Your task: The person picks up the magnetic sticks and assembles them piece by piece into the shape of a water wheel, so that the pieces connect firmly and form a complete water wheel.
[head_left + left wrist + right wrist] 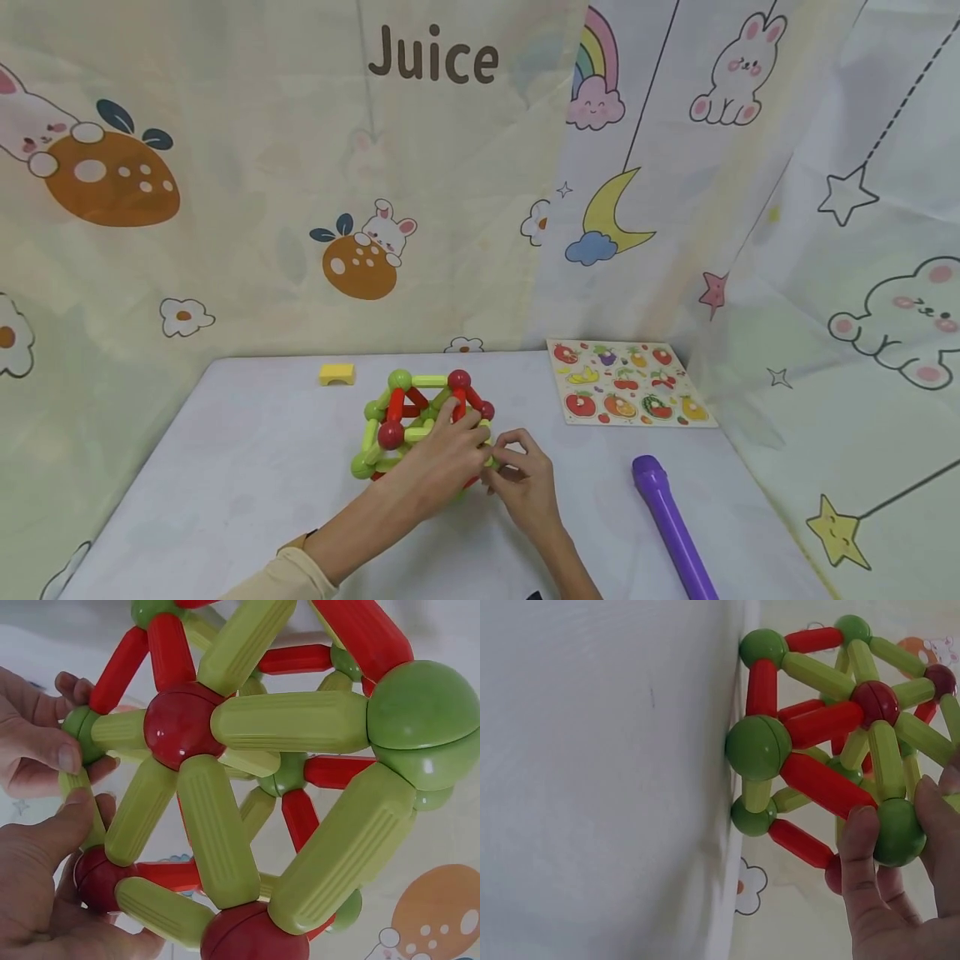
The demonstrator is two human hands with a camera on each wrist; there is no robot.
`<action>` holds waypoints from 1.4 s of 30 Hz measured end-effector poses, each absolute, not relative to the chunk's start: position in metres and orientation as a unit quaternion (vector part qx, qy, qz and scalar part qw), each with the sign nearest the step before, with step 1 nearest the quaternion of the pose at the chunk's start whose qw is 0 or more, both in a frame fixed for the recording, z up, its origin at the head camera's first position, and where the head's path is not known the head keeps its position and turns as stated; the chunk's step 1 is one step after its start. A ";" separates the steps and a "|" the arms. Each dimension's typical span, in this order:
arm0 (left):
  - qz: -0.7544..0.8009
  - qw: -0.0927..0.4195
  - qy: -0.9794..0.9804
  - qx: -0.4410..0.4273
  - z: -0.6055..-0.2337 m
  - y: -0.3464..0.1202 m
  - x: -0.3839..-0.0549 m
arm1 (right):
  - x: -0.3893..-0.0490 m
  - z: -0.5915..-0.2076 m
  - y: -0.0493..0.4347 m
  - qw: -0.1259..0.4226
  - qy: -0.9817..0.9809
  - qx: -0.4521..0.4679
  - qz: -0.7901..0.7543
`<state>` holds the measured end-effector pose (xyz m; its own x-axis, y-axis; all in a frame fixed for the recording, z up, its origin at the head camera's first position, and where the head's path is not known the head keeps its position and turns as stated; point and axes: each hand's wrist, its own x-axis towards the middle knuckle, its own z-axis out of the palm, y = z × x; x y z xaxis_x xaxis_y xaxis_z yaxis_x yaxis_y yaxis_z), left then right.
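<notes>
A ball-and-stick frame [430, 381] of red and yellow-green rods joined by red and green balls stands on the table. At its right side, my right hand [528, 487] pinches a green ball [900, 834] between thumb and fingers. My left hand [450, 462] reaches across the front of the frame and covers part of it. In the left wrist view, its thumb presses along a yellow-green rod [84, 806] with fingers behind, and a red ball [103, 879] sits against that hand. The rod's upper end meets the green ball [84, 733] in my right hand.
A yellow arched block [337, 374] lies behind the frame to the left. A fruit picture board [630, 383] lies at the back right, and a purple stick with a rounded head [675, 529] is at the right. A printed curtain [465, 167] hangs along the table's back edge.
</notes>
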<state>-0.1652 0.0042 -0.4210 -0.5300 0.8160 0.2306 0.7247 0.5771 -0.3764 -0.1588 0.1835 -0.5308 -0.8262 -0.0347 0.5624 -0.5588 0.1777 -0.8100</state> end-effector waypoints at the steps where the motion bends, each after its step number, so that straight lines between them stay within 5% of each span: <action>1: 0.114 0.192 -0.867 -0.445 -0.421 0.004 -0.165 | -0.159 -0.531 0.183 0.219 -0.733 0.201 0.612; 26: 0.159 0.213 -0.860 -0.435 -0.422 0.000 -0.166 | -0.161 -0.532 0.177 0.211 -0.748 0.171 0.606; 34: -0.027 0.209 -0.861 -0.462 -0.395 -0.028 -0.159 | -0.157 -0.522 0.188 0.141 -0.778 0.160 0.591; 42: -0.204 0.250 -0.876 -0.358 -0.385 -0.093 -0.150 | -0.157 -0.522 0.189 0.121 -0.784 0.157 0.589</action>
<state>-0.1497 -0.0931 -0.3849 -0.6187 0.5252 0.5843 0.7294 0.6602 0.1790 -0.1572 0.1895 -0.5220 -0.9216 -0.1030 0.3741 -0.3880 0.2579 -0.8848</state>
